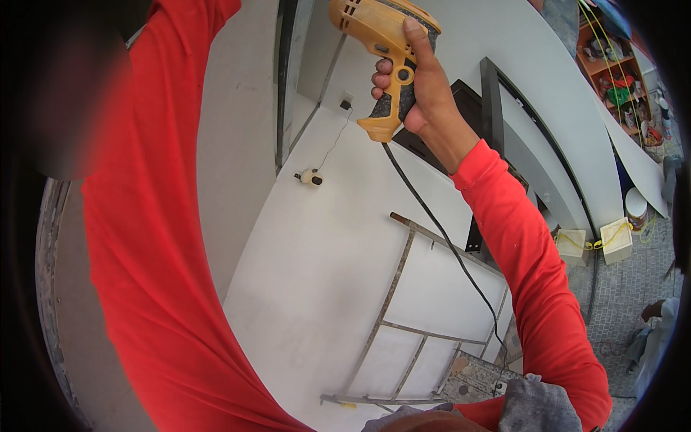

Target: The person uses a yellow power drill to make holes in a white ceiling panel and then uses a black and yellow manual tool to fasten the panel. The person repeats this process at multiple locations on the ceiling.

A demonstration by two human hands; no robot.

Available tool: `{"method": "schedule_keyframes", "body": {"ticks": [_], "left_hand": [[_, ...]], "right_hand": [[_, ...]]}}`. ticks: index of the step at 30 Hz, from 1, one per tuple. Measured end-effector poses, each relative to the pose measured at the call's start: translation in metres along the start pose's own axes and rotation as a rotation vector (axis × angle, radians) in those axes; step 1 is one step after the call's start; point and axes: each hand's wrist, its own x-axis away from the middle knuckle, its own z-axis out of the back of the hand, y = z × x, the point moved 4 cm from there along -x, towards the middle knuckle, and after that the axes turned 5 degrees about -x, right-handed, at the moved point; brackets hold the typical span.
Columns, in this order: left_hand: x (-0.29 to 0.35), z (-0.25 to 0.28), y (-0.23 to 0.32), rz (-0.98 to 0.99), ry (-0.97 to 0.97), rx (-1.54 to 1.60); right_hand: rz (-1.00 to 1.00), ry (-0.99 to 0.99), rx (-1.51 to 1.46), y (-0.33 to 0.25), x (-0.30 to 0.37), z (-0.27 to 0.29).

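Note:
My right hand (430, 83) is raised at the top of the head view, wrapped around the grip of a yellow and black corded power drill (394, 68). The drill's body points to the upper left, and its front end is cut off by the frame's top edge. From the base of the grip a black cord (439, 229) hangs down past my right forearm. My left arm, in a red sleeve (155, 216), stretches up along the left side. The left hand lies beyond the top edge, out of sight.
A small white camera-like device (311, 177) with a thin cable is on the white wall (288, 266). Below stands a metal frame (394, 288). At right are a dark frame (497, 108), a wooden shelf (596, 66), a bucket (635, 204), pale boxes (616, 242) and a partly visible person (658, 338).

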Motion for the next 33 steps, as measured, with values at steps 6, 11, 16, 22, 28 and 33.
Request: {"method": "schedule_keyframes", "body": {"ticks": [6, 11, 16, 22, 28, 33], "left_hand": [[0.002, 0.001, 0.002, 0.010, 0.018, -0.003], [0.000, 0.004, 0.005, 0.051, 0.004, -0.043], [0.002, 0.008, 0.009, 0.051, 0.012, -0.068], [-0.003, 0.005, 0.005, 0.055, 0.013, -0.060], [0.019, 0.013, 0.013, 0.002, 0.049, -0.033], [0.062, 0.029, 0.017, 0.050, -0.071, -0.145]], "right_hand": [[-0.002, -0.057, -0.019, -0.001, -0.003, 0.001], [0.004, -0.081, 0.001, -0.003, -0.002, -0.001], [0.023, -0.098, 0.027, -0.005, 0.001, -0.003], [0.014, -0.083, 0.015, -0.006, 0.000, -0.001], [0.005, -0.080, 0.038, -0.012, 0.001, -0.004], [-0.001, -0.097, 0.019, -0.015, 0.006, -0.008]]}}
